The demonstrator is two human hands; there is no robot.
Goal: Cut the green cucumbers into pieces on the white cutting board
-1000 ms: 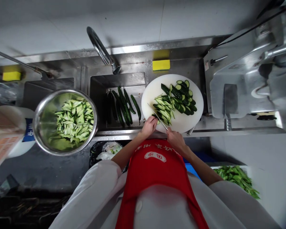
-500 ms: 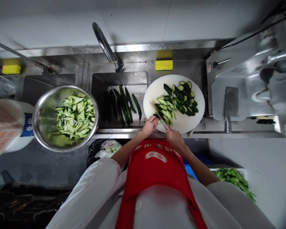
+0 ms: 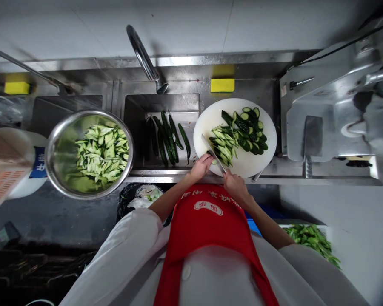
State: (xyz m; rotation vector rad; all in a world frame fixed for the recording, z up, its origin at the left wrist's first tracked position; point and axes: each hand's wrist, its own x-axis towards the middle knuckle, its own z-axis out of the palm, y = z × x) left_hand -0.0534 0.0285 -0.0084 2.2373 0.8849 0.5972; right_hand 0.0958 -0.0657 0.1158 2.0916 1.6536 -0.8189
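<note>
A round white cutting board (image 3: 207, 118) lies beside the sink. My right hand (image 3: 234, 185) is closed on the handle of a knife (image 3: 213, 153), whose blade points up and left over the board. At the board's lower left, my left hand (image 3: 201, 166) is closed on a short piece of cucumber (image 3: 214, 161) next to the blade. Pale slanted cucumber slices (image 3: 224, 143) lie just right of the knife. Beyond them is a pile of dark green cut cucumber pieces (image 3: 250, 131).
Several whole cucumbers (image 3: 169, 142) lie in the sink (image 3: 161, 102) under a faucet (image 3: 143, 57). A steel bowl (image 3: 59, 170) at the left holds cut cucumber. A yellow sponge (image 3: 222, 85) sits behind the board. A cleaver (image 3: 312, 136) rests at the right.
The camera view has shifted slightly. Both hands and the knife stay in almost the same place on the board.
</note>
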